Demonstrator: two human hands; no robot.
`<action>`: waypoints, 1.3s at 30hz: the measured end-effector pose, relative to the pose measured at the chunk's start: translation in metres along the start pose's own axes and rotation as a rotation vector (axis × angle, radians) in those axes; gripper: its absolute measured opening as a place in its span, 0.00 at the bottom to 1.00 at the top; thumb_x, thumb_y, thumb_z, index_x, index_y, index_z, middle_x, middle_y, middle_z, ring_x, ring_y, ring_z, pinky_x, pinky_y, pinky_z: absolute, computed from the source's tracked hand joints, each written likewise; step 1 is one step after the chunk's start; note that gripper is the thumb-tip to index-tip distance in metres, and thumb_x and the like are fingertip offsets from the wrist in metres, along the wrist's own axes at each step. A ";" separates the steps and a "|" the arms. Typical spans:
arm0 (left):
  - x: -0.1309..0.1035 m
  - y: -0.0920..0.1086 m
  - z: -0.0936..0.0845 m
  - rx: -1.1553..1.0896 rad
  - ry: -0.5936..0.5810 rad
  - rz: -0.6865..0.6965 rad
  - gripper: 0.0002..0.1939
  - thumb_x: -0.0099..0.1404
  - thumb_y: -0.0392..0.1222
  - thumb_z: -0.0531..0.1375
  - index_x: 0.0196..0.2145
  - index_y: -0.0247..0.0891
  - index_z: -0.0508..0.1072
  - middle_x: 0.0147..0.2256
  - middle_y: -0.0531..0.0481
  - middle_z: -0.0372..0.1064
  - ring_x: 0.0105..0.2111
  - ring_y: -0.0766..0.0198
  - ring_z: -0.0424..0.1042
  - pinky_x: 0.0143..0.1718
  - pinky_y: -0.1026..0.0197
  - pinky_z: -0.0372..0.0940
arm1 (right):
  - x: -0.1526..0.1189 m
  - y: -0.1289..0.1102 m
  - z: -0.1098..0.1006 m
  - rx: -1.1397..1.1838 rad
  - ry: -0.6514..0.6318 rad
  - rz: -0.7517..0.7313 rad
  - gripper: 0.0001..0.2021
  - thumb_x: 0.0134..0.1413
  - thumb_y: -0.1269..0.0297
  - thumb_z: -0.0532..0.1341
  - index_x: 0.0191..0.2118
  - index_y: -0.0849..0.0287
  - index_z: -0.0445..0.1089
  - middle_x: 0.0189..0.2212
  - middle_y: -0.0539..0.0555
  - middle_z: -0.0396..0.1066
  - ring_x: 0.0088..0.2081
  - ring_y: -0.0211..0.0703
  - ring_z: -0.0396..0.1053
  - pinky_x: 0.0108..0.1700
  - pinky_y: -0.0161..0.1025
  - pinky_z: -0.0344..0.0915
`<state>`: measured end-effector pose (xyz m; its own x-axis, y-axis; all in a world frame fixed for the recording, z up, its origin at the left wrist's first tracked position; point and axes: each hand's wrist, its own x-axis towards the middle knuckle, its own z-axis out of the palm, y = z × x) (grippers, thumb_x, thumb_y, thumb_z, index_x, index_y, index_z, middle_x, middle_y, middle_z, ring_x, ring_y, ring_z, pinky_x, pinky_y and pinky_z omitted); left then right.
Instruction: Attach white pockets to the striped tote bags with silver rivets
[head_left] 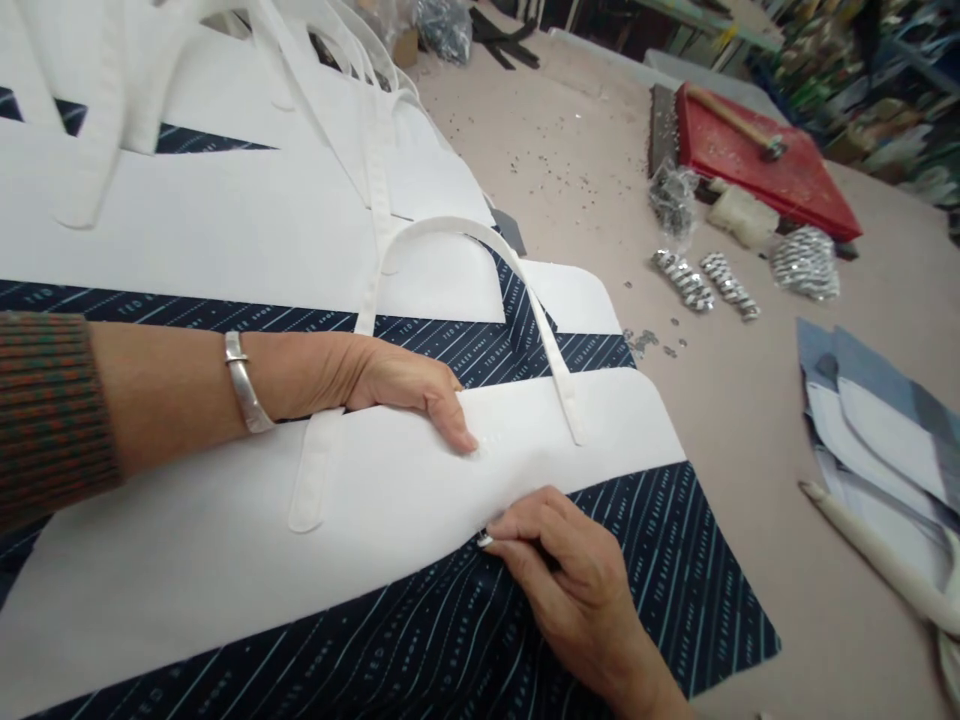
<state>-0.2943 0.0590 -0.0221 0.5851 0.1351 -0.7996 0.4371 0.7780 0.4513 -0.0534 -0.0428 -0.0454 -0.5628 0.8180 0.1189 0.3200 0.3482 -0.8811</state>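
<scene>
A tote bag (375, 500) lies across the table, with a white band and navy printed, striped fabric below it. My left hand (409, 385) grips the band's upper edge, thumb on top and the other fingers hidden beneath. A small clear or shiny spot, too small to name, shows by the thumb tip. My right hand (566, 580) is closed, thumb and forefinger pinching a small metal piece (484, 538) where the white band meets the navy fabric. White straps (547, 340) of the bag loop over the band, one end lying near my left wrist.
More white-and-navy bags (225, 210) with straps are piled behind. At the right stand a red block (810, 190) with a hammer (739, 120) on it, wrapped stacks of metal parts (682, 280), loose metal washers (649, 342) and blue-grey fabric pieces (885, 410).
</scene>
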 end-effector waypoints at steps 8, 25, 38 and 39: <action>0.001 -0.002 -0.001 0.006 0.012 -0.010 0.14 0.47 0.43 0.68 0.32 0.33 0.78 0.31 0.42 0.79 0.32 0.48 0.77 0.36 0.49 0.73 | 0.001 0.001 -0.005 0.070 -0.012 0.007 0.05 0.59 0.74 0.60 0.36 0.58 0.71 0.30 0.49 0.71 0.33 0.34 0.69 0.37 0.31 0.65; 0.003 -0.003 -0.003 -0.044 0.020 -0.053 0.17 0.43 0.43 0.70 0.33 0.33 0.78 0.30 0.43 0.79 0.28 0.51 0.77 0.36 0.50 0.74 | 0.004 -0.003 -0.003 0.016 -0.044 0.053 0.05 0.60 0.72 0.59 0.36 0.57 0.72 0.29 0.49 0.68 0.31 0.34 0.68 0.35 0.32 0.63; 0.002 -0.002 -0.004 -0.010 -0.051 -0.020 0.14 0.49 0.43 0.69 0.34 0.35 0.78 0.32 0.43 0.79 0.30 0.50 0.77 0.37 0.48 0.74 | 0.002 -0.001 0.003 -0.016 0.005 0.156 0.04 0.56 0.69 0.62 0.32 0.57 0.67 0.26 0.47 0.68 0.26 0.34 0.66 0.29 0.32 0.61; 0.002 -0.002 -0.004 -0.006 -0.050 -0.022 0.14 0.49 0.43 0.69 0.34 0.36 0.78 0.32 0.43 0.79 0.30 0.49 0.77 0.37 0.48 0.74 | 0.001 -0.002 0.003 -0.027 0.005 0.154 0.04 0.56 0.70 0.61 0.31 0.57 0.66 0.26 0.48 0.68 0.26 0.35 0.66 0.29 0.32 0.61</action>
<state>-0.2968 0.0597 -0.0259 0.6087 0.0874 -0.7885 0.4461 0.7843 0.4313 -0.0570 -0.0440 -0.0454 -0.5012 0.8652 -0.0144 0.4226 0.2302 -0.8766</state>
